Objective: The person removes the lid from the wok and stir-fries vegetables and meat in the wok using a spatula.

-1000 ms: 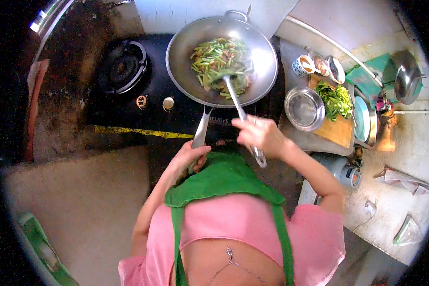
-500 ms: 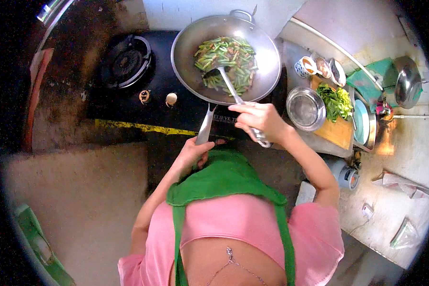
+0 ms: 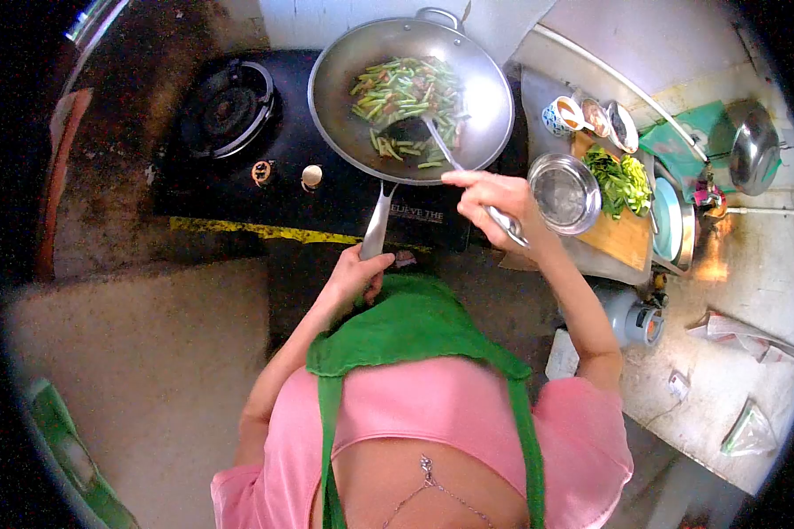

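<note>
A large steel wok (image 3: 490, 115) sits on the right side of the black stove (image 3: 282, 189). My left hand (image 3: 358, 275) is wrapped around its long handle, near the stove's front edge. In my right hand (image 3: 503, 207) is a spatula (image 3: 441, 141), gripped by its metal handle. The blade reaches down into the wok and touches the lower part of the food. Chopped green stalks (image 3: 415, 84) with small brown bits, which look like meat, lie across the wok's bottom.
An unused burner (image 3: 229, 110) is on the left. To the right stand a steel bowl (image 3: 565, 194), a cutting board (image 3: 613, 242) with chopped greens (image 3: 619, 181), and a patterned cup (image 3: 560, 116). A gas cylinder (image 3: 640, 319) is below the counter.
My right hand has shifted right with the spatula, whose blade now sits lower and further right among the stalks. The stalks have moved within the wok. My left hand keeps its grip.
</note>
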Motion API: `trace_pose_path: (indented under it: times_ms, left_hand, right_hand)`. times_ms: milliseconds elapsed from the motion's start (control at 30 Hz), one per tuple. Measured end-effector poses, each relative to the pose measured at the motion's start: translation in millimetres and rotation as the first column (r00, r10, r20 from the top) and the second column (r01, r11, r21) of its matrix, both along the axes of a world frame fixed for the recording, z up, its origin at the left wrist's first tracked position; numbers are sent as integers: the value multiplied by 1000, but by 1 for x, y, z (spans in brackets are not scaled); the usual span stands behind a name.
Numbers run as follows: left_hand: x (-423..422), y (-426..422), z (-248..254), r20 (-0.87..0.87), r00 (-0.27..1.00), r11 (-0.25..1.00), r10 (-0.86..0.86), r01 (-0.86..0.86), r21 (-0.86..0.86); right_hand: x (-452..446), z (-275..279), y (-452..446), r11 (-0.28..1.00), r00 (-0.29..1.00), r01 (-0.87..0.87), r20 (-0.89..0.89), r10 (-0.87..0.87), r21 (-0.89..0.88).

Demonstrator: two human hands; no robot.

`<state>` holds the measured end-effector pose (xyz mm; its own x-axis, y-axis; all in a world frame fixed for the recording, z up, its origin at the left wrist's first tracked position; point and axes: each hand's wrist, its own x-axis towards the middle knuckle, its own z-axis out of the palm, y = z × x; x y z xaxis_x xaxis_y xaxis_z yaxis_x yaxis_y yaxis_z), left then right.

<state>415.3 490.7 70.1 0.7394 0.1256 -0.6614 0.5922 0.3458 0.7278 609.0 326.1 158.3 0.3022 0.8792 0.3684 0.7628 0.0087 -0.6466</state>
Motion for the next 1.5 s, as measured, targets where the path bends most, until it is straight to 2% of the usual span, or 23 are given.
trace_pose_path:
  times_ms: [100, 200, 300, 433, 567, 633, 700, 767, 900, 1000, 1100, 1133, 1233, 1367, 1433, 1467, 1500]
  left_hand:
    - [1, 1, -1, -1, 1000, 1000, -1, 1, 16]
    - [1, 1, 6, -15, 1000, 1000, -7, 8, 29]
    - [0, 2, 3, -2, 1000, 1000, -12, 12, 15]
    - [-2, 2, 0, 21, 1000, 1000, 5, -5, -16]
    - [-2, 3, -6, 18, 1000, 1000, 7, -7, -16]
    - [-1, 2, -6, 13, 1000, 1000, 6, -6, -10]
    - [-2, 2, -6, 4, 1000, 1000, 4, -4, -3]
    - [-1, 2, -7, -1, 1000, 1000, 10, -10, -11]
    - [-1, 1, 1, -35, 999, 1000, 12, -12, -5]
    - [-2, 3, -3, -12, 1000, 1000, -8, 8, 0]
    - [-1, 2, -4, -16, 1000, 1000, -7, 7, 8]
    - [-1, 3, -4, -11, 1000, 1000, -9, 9, 5]
    - [-2, 4, -5, -9, 1000, 1000, -5, 5, -2]
    - [-1, 6, -2, -5, 1000, 1000, 2, -3, -13]
    - [-1, 7, -4, -22, 1000, 1000, 1, -1, -14]
    - [0, 7, -5, -35, 999, 1000, -3, 3, -15]
    - [0, 7, -5, -36, 999, 1000, -3, 3, -14]
  right_hand:
    - [8, 0, 2, 997, 998, 50, -49, -47, 55]
    - [6, 36, -9, 997, 988, 82, -134, -82, -9]
    - [6, 44, -15, 992, 973, 89, -204, -105, -85]
    - [6, 42, -15, 980, 941, 164, -279, -190, -113]
    - [9, 39, -7, 973, 948, 184, -236, -213, -139]
    - [12, 25, 1, 974, 887, 209, -401, -227, -89]
    - [15, 5, 10, 966, 865, 246, -432, -254, -74]
    - [20, -5, 15, 971, 843, 238, -497, -206, 1]
    - [18, 20, 8, 958, 833, 283, -508, -220, 48]
    - [16, 32, 2, 957, 892, 288, -351, -283, -40]
    - [21, 15, 2, 967, 919, 253, -310, -241, -1]
    - [18, 17, 4, 965, 902, 255, -346, -259, -59]
    - [19, 4, 11, 978, 898, 209, -399, -186, 15]
    - [20, 8, 15, 981, 875, 196, -451, -176, -3]
    - [23, 7, 15, 993, 944, 113, -315, -98, 30]
    - [23, 6, 15, 993, 944, 112, -316, -97, 31]
    - [23, 5, 15, 999, 972, 22, -236, -11, 43]
